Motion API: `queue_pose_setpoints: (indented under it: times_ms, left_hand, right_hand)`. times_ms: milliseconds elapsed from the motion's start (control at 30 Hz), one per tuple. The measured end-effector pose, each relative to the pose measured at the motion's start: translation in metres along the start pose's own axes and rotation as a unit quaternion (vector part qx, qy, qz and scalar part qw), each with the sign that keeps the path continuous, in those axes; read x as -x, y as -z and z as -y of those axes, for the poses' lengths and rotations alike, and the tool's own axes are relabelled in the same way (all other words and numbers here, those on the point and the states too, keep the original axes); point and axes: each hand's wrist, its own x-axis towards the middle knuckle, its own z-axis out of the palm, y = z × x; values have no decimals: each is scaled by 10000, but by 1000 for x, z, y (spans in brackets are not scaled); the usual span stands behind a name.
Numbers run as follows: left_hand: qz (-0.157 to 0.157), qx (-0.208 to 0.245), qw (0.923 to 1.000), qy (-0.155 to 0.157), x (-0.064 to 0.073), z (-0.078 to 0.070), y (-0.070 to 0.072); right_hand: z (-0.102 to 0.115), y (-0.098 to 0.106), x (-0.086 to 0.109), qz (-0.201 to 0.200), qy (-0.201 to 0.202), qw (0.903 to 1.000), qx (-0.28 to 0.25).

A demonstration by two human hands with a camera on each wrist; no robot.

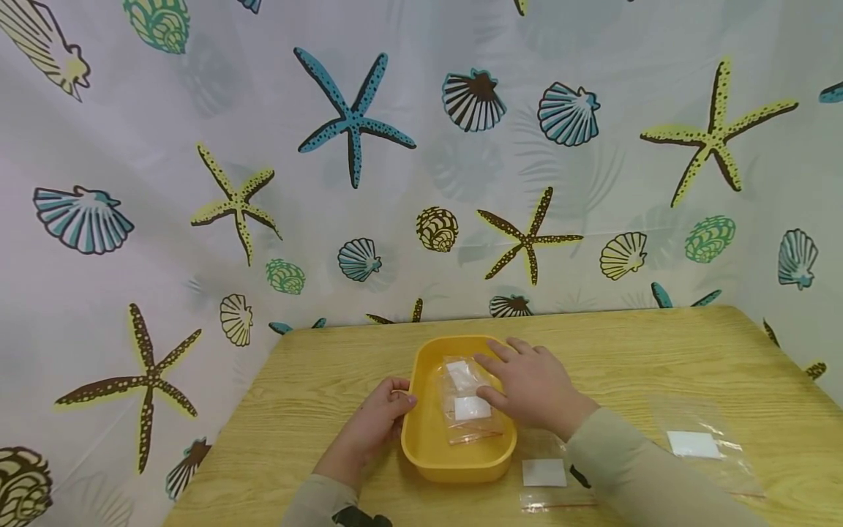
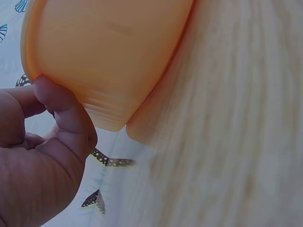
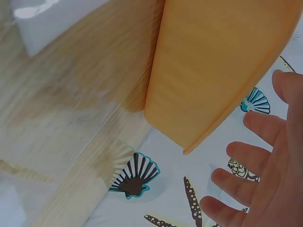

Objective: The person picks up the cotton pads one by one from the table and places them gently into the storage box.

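Left hand point(image 1: 372, 424) gripped yellow bin point(image 1: 428, 448); right hand point(image 1: 536, 386), fingers extended over it, risked displacing bags point(image 1: 472, 408) inside by brushing them.

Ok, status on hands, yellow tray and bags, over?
Left hand gripping rim of yellow tray. Right hand open at tray's right side, nothing held. Clear bags inside tray; two more on table, right sleeve partly blocking view.
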Motion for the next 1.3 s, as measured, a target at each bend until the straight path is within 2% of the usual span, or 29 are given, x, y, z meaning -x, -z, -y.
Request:
queue_pose_setpoints:
  times_ms: [300,633,1100,1300]
  left_hand:
    - [40,-70,10000,14,-1,2,2]
    - [114,-44,9999,-64,-1,4,3]
    - [90,-10,10000,-7,-3,6,4]
    - [64,37,10000,-25,-4,6,4]
  right_hand:
    - [-8,1,11,-95,15,9999,58]
    - [-26,0,35,-398,273,9987,169]
    - [-35,-3,58,-434,282,9986,70]
    - [-42,-6,71,-309,302,9990,103]
